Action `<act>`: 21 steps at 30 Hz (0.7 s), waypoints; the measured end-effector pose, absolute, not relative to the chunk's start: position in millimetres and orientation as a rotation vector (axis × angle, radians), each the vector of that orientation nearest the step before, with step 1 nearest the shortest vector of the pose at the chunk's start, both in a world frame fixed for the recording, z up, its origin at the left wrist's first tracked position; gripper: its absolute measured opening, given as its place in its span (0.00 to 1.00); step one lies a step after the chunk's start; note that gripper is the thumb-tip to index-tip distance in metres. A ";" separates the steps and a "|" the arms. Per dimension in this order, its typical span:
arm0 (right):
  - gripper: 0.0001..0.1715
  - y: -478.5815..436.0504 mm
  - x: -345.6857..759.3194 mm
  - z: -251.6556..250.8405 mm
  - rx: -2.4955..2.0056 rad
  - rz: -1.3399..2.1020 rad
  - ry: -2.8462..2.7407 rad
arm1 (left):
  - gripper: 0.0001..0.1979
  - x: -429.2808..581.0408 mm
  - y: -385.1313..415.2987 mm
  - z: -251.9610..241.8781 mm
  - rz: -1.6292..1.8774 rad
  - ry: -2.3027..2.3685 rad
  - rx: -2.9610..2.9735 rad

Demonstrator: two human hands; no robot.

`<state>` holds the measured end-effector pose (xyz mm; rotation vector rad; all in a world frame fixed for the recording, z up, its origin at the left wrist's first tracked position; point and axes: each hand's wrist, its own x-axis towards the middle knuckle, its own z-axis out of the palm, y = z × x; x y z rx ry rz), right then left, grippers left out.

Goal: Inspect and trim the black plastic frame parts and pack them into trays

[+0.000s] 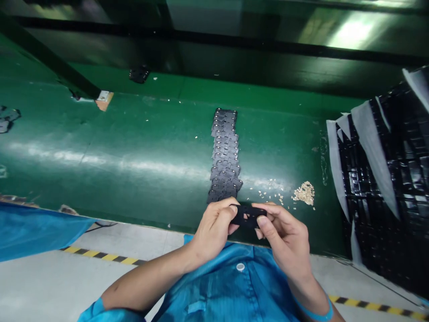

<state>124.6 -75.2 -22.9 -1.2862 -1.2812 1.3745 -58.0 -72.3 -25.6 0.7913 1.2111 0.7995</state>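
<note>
And here we are, both ends gripped: our left hand (214, 228) pinches one end of the black plate (252, 219) between thumb and fingers, our right hand (290, 237) grasps the other, and the plate is right by the near edge of the green tabletop (117, 138).

Look up the middle: a long, overlapping row of dark plates (225, 150) runs away from us. By our reckoning plenty is laid out, while the plate in our grip is not in that line. A heap of tiny pale bits (304, 193) sits to our right, strays scattered beside it, so we judge there's more to work through; whether the row's plates carry such bits, we can't tell.

Now for space! Leftward, a broad green stretch runs towards the slanting post (67, 69). Rightward it's tighter: pale bits first, then the black bulk with white strips (409, 170). Ahead, the row's near end lies just past our left fingers, and behind, our blue shirt (217, 290) comes close to the edge.
</note>
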 end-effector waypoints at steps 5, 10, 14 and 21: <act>0.09 -73.3 117.8 -27.2 -1.346 1.398 -1.232 | 0.18 -71.2 -79.0 -23.7 0.749 1.214 1.008; 0.11 -75.4 109.5 -36.3 -1.364 1.388 -1.343 | 0.09 -91.9 -91.7 -25.8 0.770 1.364 1.247; 0.11 -78.1 115.8 -47.0 -1.425 1.356 -1.574 | 0.08 -115.5 -97.0 -30.5 0.695 1.441 1.350; 0.08 -73.9 122.6 -50.0 -1.427 1.076 -1.723 | 0.04 -129.2 -77.5 -35.0 0.562 1.572 1.685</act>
